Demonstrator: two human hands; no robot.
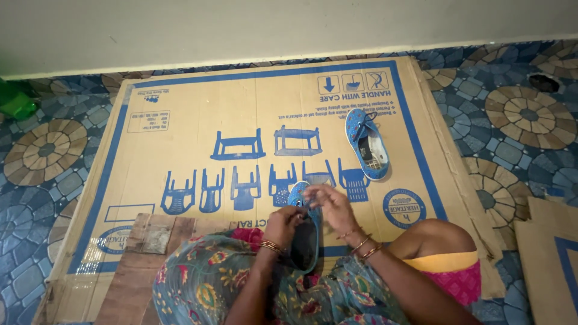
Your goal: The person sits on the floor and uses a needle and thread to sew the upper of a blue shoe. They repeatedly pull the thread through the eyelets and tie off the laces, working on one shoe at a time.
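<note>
Head view, contents listed by size. Patterned tile floor (524, 114), blue and brown, is seen across the frame. Flattened cardboard sheet (192, 114), printed in blue, is laid over the centre. Wooden board (150, 241) is placed at lower left, partly covered by floral clothing. Green object (15, 102) is seen at the upper left edge, blurred. Blue shoe (368, 143) is set on the cardboard, right of centre, apart from the hands. Second blue shoe (304, 232) is held at lower centre: left hand (282, 224) is closed along its side; right hand (331, 204) is pinched narrowly at its laces near the toe.
</note>
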